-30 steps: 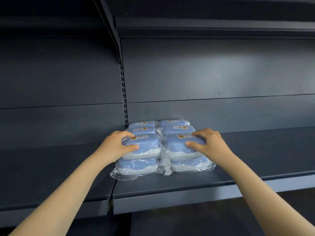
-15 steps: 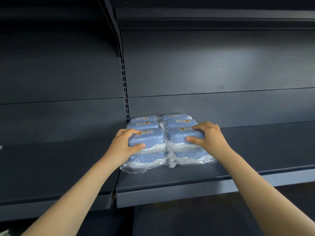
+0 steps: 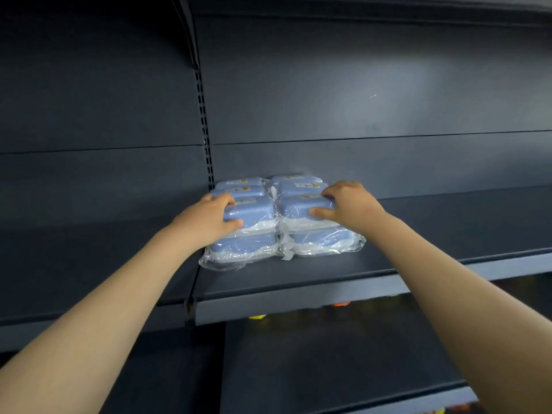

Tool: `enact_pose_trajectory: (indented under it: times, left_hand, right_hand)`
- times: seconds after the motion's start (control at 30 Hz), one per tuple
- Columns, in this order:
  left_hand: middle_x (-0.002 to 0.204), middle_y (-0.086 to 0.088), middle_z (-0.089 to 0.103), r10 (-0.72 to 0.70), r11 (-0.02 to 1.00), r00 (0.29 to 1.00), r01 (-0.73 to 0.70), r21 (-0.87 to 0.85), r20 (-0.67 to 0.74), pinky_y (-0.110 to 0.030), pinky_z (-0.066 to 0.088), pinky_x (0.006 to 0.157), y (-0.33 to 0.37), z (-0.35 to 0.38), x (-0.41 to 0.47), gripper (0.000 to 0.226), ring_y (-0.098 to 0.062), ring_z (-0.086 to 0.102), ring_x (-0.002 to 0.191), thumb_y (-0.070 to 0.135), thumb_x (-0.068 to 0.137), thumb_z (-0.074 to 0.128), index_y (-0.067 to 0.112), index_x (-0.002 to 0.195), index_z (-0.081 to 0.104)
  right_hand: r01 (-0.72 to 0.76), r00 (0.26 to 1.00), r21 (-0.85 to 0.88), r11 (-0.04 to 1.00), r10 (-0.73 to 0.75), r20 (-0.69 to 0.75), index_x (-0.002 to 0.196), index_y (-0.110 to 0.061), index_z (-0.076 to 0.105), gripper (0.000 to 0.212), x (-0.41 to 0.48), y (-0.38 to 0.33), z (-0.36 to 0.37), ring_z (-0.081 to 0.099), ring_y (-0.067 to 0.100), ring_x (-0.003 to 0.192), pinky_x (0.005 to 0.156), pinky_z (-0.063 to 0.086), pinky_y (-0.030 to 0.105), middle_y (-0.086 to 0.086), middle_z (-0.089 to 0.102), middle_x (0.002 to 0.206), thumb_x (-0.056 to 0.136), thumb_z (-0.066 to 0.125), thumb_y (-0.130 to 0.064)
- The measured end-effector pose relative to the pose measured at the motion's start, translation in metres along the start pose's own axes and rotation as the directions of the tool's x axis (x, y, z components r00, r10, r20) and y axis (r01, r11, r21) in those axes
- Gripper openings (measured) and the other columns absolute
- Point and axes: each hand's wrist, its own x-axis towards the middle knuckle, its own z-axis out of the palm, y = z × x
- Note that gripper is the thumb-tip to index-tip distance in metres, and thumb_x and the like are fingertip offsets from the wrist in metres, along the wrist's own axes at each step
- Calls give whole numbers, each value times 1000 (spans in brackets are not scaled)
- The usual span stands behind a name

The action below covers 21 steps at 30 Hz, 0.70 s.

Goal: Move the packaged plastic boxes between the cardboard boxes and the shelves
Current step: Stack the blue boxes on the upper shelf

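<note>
Two hands clasp the packaged plastic boxes (image 3: 257,249): the left hand (image 3: 206,218) curls round the top front box of the left stack, the right hand (image 3: 351,204) round the top front box of the right stack. The blue, film-wrapped stacks sit touching on the dark shelf (image 3: 298,282), near its back panel (image 3: 373,162).

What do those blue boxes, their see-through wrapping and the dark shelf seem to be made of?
Blue boxes: probably hard plastic, matte blue over a white part, with rounded moulded corners.
Wrapping: thin clear plastic film, glossy, wrinkled, loose at the edges.
Shelf: likely painted sheet metal, matte dark grey, with a folded front lip and a slotted upright.
</note>
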Motion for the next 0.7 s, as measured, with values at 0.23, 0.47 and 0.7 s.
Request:
enact_pose_trajectory:
  times: [0.23,0.47,0.7]
  left_hand:
    - [138,-7,38,-46,994,997,52,99,-58,-45,34,105,25,-5,-9,52,-31,45,121,37,88,56,24,135,38]
    - [135,-7,43,28,999,989,-22,39,-144,-41,40,100,68,-10,-67,39,-27,46,119,31,92,55,16,128,49]
    - [127,-7,52,9,998,994,-3,56,-105,-36,40,96,144,30,-171,32,-25,50,117,29,92,55,14,120,56]
  right_hand:
    - [90,994,88,992,-85,-63,125,-11,56,47,-17,-3,-13,47,23,119,89,41,31,7,56,126,86,65,-37]
    - [186,979,62,981,-180,-94,125,-12,57,44,-74,28,-32,47,23,121,94,40,31,5,57,129,90,60,-39]
    - [319,940,-53,946,-309,147,126,-14,56,45,-174,80,-30,43,27,123,99,40,36,9,55,129,92,52,-43]
